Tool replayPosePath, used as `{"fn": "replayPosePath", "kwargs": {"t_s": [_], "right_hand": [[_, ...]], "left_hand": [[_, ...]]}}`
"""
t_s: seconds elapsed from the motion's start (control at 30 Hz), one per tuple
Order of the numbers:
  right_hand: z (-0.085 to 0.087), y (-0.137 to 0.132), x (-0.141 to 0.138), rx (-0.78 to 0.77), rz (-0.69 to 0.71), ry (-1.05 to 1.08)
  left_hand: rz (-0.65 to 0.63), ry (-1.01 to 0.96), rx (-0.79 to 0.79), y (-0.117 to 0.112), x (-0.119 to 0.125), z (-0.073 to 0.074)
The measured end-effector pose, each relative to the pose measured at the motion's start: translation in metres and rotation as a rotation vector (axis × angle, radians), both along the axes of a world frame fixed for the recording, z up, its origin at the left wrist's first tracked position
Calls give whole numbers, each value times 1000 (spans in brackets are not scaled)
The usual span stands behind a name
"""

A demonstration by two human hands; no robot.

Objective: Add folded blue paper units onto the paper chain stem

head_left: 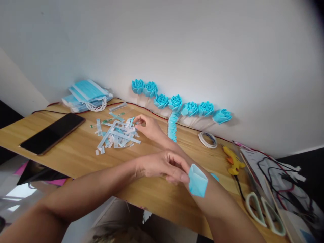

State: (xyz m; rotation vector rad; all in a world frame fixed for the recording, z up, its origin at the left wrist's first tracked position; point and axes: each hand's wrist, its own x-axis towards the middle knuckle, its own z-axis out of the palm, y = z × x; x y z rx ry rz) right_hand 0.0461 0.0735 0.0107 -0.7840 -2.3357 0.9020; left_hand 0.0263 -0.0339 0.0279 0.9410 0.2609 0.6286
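Observation:
Between the thumb and fingers of my left hand (165,167), a folded light-blue piece of mask fabric (197,182) is pinched in front of my right forearm. My right hand (149,126) reaches across to a pile of cut mask scraps (118,133). Its thumb and forefinger are curled together at a small blue scrap (132,121) on the pile's right edge. Part of another blue piece (214,176) shows behind my right forearm. At the back, a pleated blue strip (172,127) lies below a row of blue fabric roses (175,102).
A stack of blue masks (87,92) lies at the back left, behind a black phone (53,133). To the right are a coil of white wire (207,139), a yellow glue gun (233,161), scissors (264,214) and tangled cables (278,179). A wall stands behind the wooden table (152,192).

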Motion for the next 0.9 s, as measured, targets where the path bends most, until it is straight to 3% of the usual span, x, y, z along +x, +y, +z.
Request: {"fn": "replayPosePath", "kwargs": {"t_s": [0.13,0.33,0.43,0.5,0.67,0.9], "right_hand": [[0,4,5,-88,125,76],[12,3,65,-323,-228,426],[13,-14,101,-490,-417,585],[11,-29,119,-546,-457,651],[7,-56,135,-583,-453,682],[16,-60,127,-424,-454,583]], "left_hand": [[76,-110,-72,1,-1,-3],[490,-263,-165,11,2,-3],[646,-255,-188,17,3,-5],[713,-227,-220,20,3,-8],[781,-167,-251,22,6,-15],[759,-66,-168,22,9,-26]]}}
